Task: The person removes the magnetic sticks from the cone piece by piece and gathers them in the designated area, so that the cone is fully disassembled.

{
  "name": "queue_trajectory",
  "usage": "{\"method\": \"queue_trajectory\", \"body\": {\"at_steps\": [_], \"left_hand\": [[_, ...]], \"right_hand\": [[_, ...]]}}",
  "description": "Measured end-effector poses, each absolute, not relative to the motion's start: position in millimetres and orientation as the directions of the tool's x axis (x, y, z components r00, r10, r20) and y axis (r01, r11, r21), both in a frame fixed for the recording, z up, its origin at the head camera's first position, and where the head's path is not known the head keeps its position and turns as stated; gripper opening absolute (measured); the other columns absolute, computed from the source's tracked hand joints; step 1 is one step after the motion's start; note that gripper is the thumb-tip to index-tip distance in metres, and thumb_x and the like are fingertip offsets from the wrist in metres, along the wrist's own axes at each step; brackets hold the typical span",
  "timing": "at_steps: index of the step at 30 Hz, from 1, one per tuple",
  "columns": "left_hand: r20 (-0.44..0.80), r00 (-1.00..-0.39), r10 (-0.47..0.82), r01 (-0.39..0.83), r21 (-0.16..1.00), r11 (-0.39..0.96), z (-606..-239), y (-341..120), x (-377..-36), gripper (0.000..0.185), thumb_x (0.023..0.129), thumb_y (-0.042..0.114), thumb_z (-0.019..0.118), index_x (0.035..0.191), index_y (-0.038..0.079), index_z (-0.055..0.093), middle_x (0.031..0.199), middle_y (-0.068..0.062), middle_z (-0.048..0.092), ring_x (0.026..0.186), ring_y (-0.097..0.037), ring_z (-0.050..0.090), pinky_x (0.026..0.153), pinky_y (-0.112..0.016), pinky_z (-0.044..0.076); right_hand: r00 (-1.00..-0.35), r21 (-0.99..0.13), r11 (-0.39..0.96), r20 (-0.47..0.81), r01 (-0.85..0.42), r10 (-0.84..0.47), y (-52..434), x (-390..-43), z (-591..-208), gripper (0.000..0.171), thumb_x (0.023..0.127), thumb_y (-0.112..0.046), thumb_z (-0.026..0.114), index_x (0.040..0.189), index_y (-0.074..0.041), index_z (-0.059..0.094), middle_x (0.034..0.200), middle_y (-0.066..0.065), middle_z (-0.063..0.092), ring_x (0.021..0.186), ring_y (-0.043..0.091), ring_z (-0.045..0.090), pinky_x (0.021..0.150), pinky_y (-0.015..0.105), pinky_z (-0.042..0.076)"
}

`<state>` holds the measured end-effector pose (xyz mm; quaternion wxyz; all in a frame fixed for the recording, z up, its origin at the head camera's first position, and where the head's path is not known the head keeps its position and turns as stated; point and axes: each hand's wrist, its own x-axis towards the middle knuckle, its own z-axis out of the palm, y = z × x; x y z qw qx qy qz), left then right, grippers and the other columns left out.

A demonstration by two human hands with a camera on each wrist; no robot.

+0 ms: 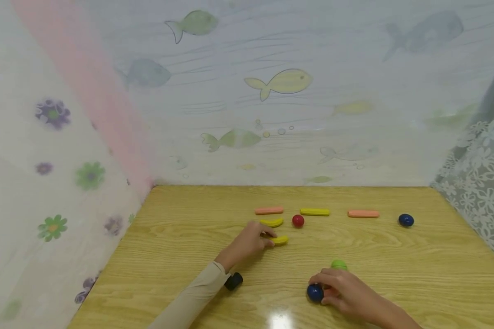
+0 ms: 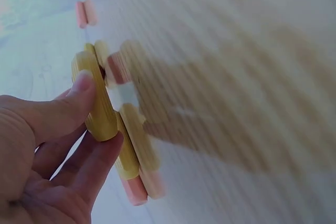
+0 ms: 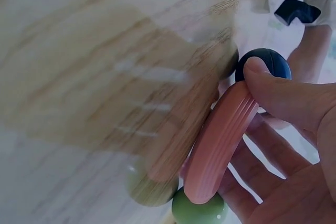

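Note:
My left hand [image 1: 247, 243] pinches a curved, ridged yellow stick [image 2: 94, 98], which looks like modelling clay, between thumb and fingers. A second curved yellow stick [image 1: 272, 222] lies just beyond that hand, with a red ball [image 1: 298, 221] to its right. Nearer the front, my right hand [image 1: 346, 292] grips a dark blue ball [image 1: 315, 293], its thumb on the ball in the right wrist view. Below that thumb, a ridged orange stick [image 3: 220, 145] runs from the blue ball to a green ball [image 3: 198, 206]; the hand hides this stick in the head view.
Along the back of the wooden table [image 1: 181, 228] lie a pink stick [image 1: 269, 210], a straight yellow stick [image 1: 314, 212], an orange-pink stick [image 1: 363, 214] and another blue ball [image 1: 406, 220]. A fish-patterned curtain [image 1: 230, 109] hangs behind. A black device [image 1: 233, 281] sits at the left wrist.

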<state>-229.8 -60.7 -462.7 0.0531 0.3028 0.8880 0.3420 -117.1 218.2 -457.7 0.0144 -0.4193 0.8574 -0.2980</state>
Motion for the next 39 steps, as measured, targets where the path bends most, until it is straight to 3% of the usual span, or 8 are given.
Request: {"method": "queue_trajectory", "body": {"at_steps": [5,15,20,26,33,39], "left_hand": [[0.126,-0.824,0.552,0.499,0.621,0.604,-464.1,-58.4,-234.9,0.020,0.083,0.013,0.072,0.103,0.012,0.074,0.105,0.001,0.069,0.101,-0.011,0.062,0.078,-0.021,0.050],[0.118,-0.825,0.552,0.501,0.603,0.620,-462.9,-54.9,-239.5,0.018,0.083,0.010,0.073,0.101,0.011,0.074,0.103,0.000,0.069,0.095,-0.009,0.062,0.075,-0.019,0.049],[0.119,-0.820,0.560,0.507,0.606,0.614,-461.0,-54.0,-240.1,0.018,0.083,0.008,0.073,0.100,0.010,0.074,0.103,0.000,0.069,0.095,-0.010,0.063,0.076,-0.019,0.049],[0.113,-0.819,0.563,0.506,0.607,0.613,-460.7,-53.9,-240.4,0.018,0.083,0.008,0.073,0.100,0.009,0.074,0.103,-0.001,0.069,0.094,-0.010,0.063,0.075,-0.019,0.050],[0.101,-0.827,0.553,0.488,0.615,0.619,-459.3,-53.8,-239.4,0.020,0.082,0.006,0.073,0.102,0.008,0.073,0.101,-0.001,0.069,0.092,-0.010,0.063,0.075,-0.019,0.050],[0.127,-0.841,0.525,0.491,0.588,0.643,-455.0,-51.6,-234.8,0.018,0.083,0.007,0.072,0.101,0.009,0.073,0.103,0.000,0.069,0.095,-0.014,0.063,0.078,-0.024,0.050]], "right_hand": [[-0.649,-0.531,0.469,0.218,-0.706,-0.729,217.9,-116.1,-457.0,0.030,0.084,-0.019,0.071,0.113,-0.015,0.064,0.099,-0.011,0.058,0.077,-0.002,0.046,0.061,0.019,0.043],[-0.673,-0.523,0.508,0.184,-0.685,-0.717,219.5,-114.0,-455.5,0.031,0.086,-0.022,0.070,0.115,-0.015,0.063,0.106,-0.008,0.060,0.087,0.003,0.052,0.069,0.025,0.049],[-0.683,-0.527,0.515,0.187,-0.676,-0.706,220.3,-112.4,-454.0,0.031,0.086,-0.021,0.070,0.115,-0.015,0.063,0.105,-0.006,0.060,0.085,0.001,0.051,0.068,0.025,0.049],[-0.675,-0.493,0.510,0.247,-0.705,-0.695,221.3,-112.4,-451.9,0.030,0.082,-0.016,0.074,0.111,-0.015,0.065,0.099,-0.011,0.059,0.079,-0.001,0.049,0.064,0.022,0.047],[-0.649,-0.417,0.511,0.335,-0.752,-0.683,224.0,-114.5,-449.9,0.027,0.078,-0.013,0.078,0.103,-0.018,0.068,0.096,-0.011,0.062,0.082,0.004,0.057,0.068,0.028,0.051],[-0.646,-0.343,0.548,0.420,-0.763,-0.637,228.2,-114.1,-450.0,0.027,0.073,-0.016,0.082,0.096,-0.019,0.068,0.099,-0.009,0.059,0.085,0.006,0.053,0.068,0.027,0.050]]}}
